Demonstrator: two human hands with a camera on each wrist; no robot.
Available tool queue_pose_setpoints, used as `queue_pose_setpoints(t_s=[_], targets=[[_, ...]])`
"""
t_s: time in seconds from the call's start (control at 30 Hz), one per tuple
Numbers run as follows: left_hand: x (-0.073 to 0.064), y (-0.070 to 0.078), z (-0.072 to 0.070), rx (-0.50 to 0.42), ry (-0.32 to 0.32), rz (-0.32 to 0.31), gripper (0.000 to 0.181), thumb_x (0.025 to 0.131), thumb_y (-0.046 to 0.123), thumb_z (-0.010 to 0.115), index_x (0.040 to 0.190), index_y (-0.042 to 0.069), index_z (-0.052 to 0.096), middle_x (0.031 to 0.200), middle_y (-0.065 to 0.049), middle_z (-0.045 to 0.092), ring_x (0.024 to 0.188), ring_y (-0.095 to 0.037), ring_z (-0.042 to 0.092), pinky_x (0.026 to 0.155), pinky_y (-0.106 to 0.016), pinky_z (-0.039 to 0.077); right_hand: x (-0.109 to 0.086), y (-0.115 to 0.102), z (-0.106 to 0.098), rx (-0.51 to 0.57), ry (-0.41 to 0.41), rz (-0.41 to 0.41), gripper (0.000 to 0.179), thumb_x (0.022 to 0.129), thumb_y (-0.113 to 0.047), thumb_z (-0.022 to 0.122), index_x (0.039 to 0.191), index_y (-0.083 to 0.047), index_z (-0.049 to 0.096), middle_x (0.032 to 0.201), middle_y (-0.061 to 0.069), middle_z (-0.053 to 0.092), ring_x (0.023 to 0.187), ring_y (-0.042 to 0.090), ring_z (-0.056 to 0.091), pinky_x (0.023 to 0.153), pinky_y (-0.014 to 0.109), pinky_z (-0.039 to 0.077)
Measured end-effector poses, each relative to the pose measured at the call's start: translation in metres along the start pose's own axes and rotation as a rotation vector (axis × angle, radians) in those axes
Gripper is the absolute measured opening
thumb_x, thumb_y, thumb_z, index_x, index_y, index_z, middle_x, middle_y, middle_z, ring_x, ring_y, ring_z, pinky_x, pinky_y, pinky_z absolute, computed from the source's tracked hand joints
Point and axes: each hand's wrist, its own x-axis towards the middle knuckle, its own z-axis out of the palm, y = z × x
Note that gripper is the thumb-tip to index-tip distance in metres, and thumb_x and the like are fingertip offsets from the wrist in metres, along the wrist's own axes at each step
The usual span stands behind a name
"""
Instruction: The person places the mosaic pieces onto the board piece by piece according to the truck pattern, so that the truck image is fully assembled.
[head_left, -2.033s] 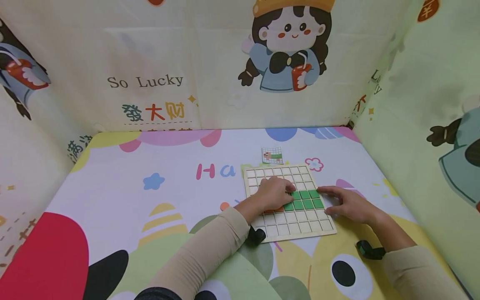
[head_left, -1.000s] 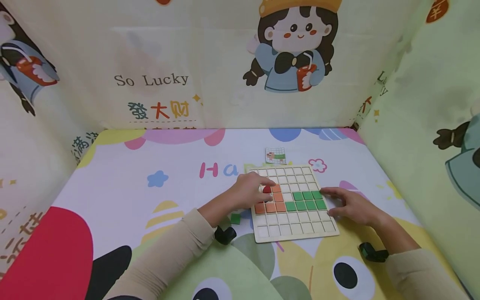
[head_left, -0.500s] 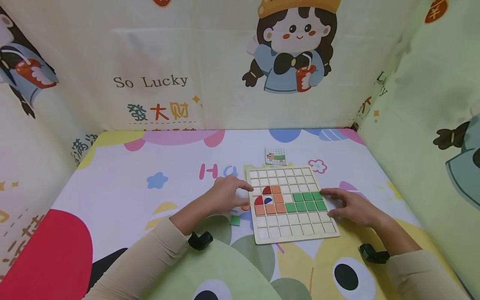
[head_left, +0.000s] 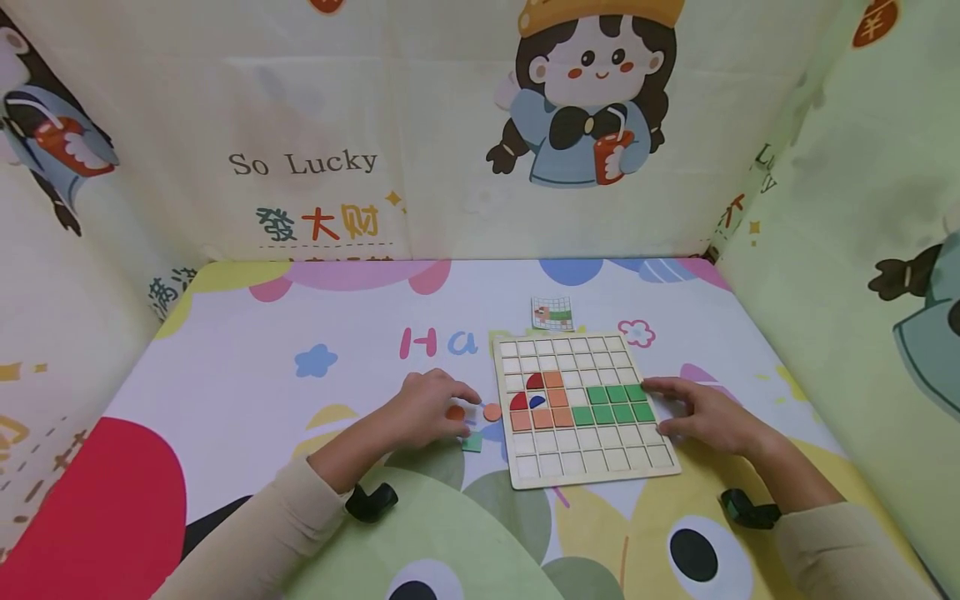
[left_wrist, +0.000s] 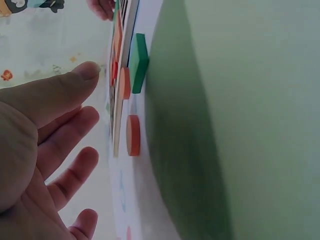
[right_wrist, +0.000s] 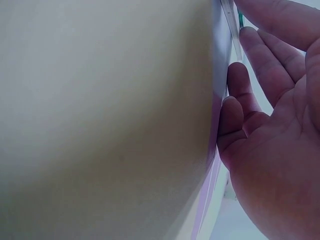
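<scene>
My left hand (head_left: pixel 426 410) hovers left of the board, thumb and fingers spread, holding nothing. An orange disc (head_left: pixel 454 412) shows between its thumb and index finger in the head view, and a second orange disc (head_left: pixel 492 412) lies beside the board. A green square tile (head_left: pixel 472 442) is just below the thumb. The wooden grid board (head_left: pixel 592 460) carries orange squares (head_left: pixel 542 418), two red quarter-round pieces (head_left: pixel 519 402), a piece with a blue half-round (head_left: pixel 537 402) and green squares (head_left: pixel 622 411). My right hand (head_left: pixel 705 410) touches the board's right edge with thumb and fingertips.
Behind the board lies a small picture card (head_left: pixel 552 312) with a gridded design in the same colours. The table bears a printed cartoon cloth (head_left: pixel 240 367). Printed fabric walls (head_left: pixel 435 125) stand at the back and both sides. A black wrist camera (head_left: pixel 372 502) sits on the left wrist.
My left hand has drawn back leftward off the board to the loose discs, uncovering the red and blue pieces and the green tile. The right hand has stayed at the board's edge.
</scene>
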Motion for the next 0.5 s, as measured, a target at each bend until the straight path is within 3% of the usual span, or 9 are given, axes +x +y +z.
queue_pose_setpoints(t_s=[0.2, 0.5], targets=[[-0.006, -0.004, 0.007, -0.044, -0.015, 0.025, 0.034, 0.082, 0.022, 0.083, 0.115, 0.017, 0.074, 0.096, 0.011, 0.063, 0.106, -0.016, 0.05, 0.091, -0.046, 0.031, 0.0, 0.001, 0.0, -0.001, 0.0, -0.006, 0.063, 0.084, -0.021, 0.08, 0.139, -0.003, 0.057, 0.14, 0.018, 0.055, 0.126, 0.041, 0.05, 0.097, 0.054, 0.042], [-0.008, -0.005, 0.015, -0.006, -0.028, 0.06, 0.028, 0.083, 0.023, 0.083, 0.109, 0.019, 0.074, 0.099, 0.012, 0.065, 0.105, -0.015, 0.05, 0.092, -0.047, 0.031, 0.0, 0.002, 0.0, 0.016, -0.004, -0.003, 0.063, 0.084, -0.02, 0.08, 0.14, -0.003, 0.056, 0.141, 0.019, 0.054, 0.126, 0.042, 0.049, 0.097, 0.058, 0.041]])
